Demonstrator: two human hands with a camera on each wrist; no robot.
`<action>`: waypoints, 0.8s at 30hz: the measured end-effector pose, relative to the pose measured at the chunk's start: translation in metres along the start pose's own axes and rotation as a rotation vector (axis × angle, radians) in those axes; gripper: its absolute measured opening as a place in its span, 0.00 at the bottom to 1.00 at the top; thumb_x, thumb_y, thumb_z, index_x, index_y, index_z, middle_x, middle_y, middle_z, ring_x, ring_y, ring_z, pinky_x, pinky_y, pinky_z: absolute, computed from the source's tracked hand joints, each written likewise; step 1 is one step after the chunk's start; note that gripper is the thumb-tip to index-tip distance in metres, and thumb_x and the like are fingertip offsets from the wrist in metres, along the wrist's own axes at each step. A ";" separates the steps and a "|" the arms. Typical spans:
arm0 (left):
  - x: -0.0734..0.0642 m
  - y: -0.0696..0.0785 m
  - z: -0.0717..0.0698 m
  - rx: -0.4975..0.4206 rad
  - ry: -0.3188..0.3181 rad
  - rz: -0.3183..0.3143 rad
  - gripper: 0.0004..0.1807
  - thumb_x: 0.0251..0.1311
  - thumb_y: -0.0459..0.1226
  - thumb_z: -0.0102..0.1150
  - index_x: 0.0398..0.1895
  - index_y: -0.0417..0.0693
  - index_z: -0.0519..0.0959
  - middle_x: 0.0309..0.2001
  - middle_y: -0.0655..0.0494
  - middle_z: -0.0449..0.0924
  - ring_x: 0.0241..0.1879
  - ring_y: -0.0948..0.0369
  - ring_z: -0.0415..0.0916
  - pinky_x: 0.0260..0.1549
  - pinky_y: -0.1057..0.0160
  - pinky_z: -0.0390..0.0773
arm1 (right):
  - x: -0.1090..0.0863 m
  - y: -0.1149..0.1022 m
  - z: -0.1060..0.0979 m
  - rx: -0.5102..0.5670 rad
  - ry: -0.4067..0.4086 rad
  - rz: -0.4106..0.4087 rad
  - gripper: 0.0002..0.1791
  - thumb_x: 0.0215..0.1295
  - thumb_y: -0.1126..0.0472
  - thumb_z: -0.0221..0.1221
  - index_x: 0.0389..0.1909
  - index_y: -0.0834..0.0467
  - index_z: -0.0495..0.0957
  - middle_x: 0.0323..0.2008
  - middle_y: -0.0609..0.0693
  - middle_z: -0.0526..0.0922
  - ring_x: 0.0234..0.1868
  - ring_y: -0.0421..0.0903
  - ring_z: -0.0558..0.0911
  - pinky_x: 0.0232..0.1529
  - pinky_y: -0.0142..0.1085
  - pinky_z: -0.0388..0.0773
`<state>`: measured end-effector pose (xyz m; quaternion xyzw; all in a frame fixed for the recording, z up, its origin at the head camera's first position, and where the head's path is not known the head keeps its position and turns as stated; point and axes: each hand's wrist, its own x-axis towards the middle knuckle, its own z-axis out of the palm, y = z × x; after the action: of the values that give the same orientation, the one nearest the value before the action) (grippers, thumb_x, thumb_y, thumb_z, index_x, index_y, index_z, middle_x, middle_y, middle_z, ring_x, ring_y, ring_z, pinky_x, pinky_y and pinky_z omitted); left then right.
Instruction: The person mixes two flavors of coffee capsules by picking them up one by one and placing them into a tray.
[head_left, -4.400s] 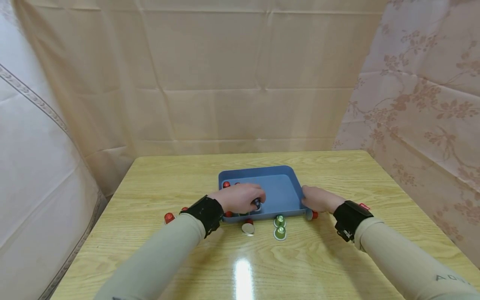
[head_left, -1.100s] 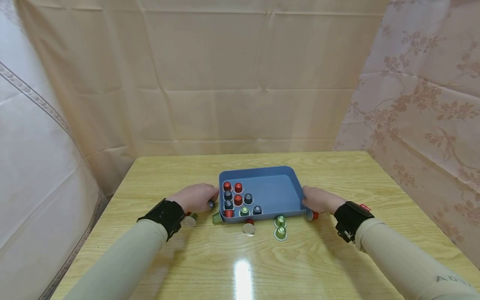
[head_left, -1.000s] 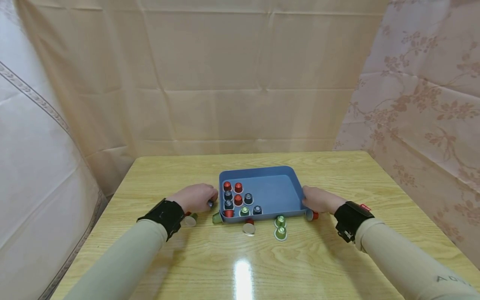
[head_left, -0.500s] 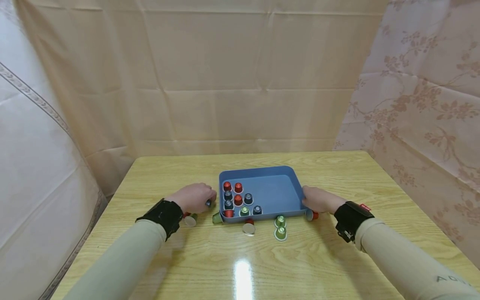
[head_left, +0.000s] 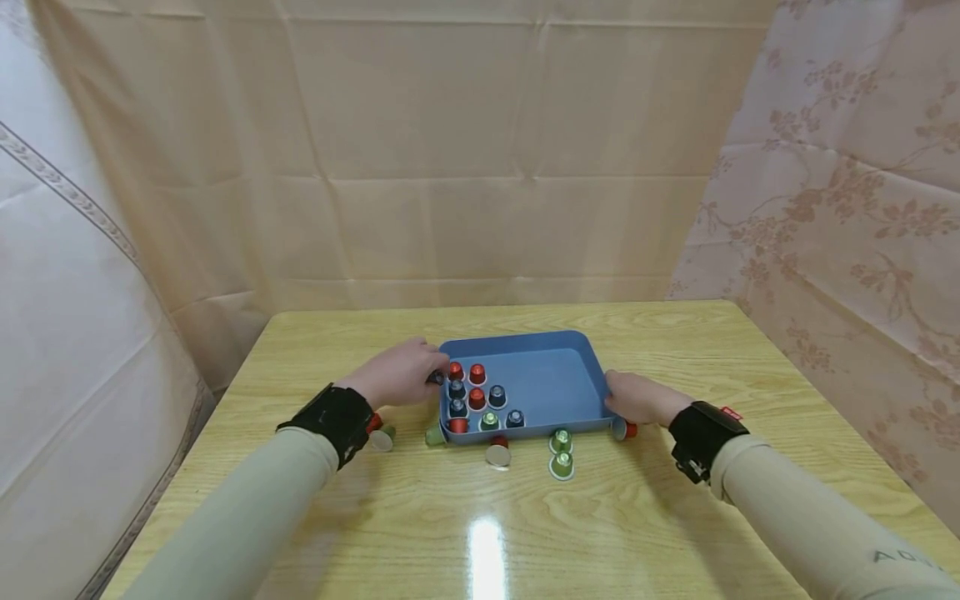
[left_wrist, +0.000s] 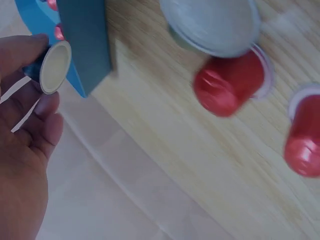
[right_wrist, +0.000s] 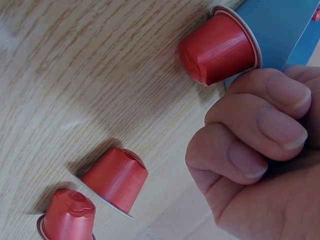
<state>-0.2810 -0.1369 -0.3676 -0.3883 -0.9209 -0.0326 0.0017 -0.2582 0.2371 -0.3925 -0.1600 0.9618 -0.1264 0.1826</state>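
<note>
Table [head_left: 637, 533]: yellowish woodgrain
Tray [head_left: 555, 387]: blue, mid-table
Green pods [head_left: 561, 465]: two, upright before tray
Red pod [head_left: 630, 431]: tipped beside tray's right corner

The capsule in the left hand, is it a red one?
No, the left hand pinches a dark blue capsule.

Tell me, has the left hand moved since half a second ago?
Yes. Measured against the blue tray in the head view, the left hand has gone forward and right, bringing its dark capsule up to the tray's left wall.
</note>
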 end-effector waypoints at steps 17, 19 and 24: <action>0.033 0.036 0.000 -0.048 0.060 0.137 0.13 0.61 0.36 0.62 0.49 0.49 0.81 0.45 0.56 0.80 0.47 0.58 0.73 0.53 0.56 0.72 | 0.001 0.001 0.001 0.011 0.002 0.003 0.15 0.71 0.66 0.47 0.51 0.74 0.67 0.35 0.58 0.73 0.33 0.50 0.75 0.34 0.42 0.72; 0.036 0.040 0.000 -0.044 0.042 0.133 0.13 0.62 0.36 0.62 0.50 0.50 0.81 0.46 0.56 0.79 0.47 0.58 0.72 0.54 0.57 0.72 | 0.001 0.001 0.001 0.008 0.004 -0.002 0.15 0.71 0.66 0.47 0.50 0.74 0.67 0.34 0.58 0.73 0.33 0.50 0.75 0.34 0.42 0.72; 0.042 0.047 0.004 -0.041 0.013 0.140 0.13 0.64 0.38 0.60 0.51 0.50 0.81 0.46 0.56 0.79 0.48 0.59 0.71 0.53 0.58 0.73 | 0.001 0.001 0.001 0.006 0.006 -0.006 0.14 0.70 0.66 0.47 0.50 0.74 0.67 0.34 0.58 0.74 0.33 0.51 0.75 0.33 0.42 0.72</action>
<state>-0.2764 -0.0735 -0.3677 -0.4516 -0.8906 -0.0540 0.0021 -0.2590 0.2373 -0.3938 -0.1620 0.9615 -0.1302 0.1800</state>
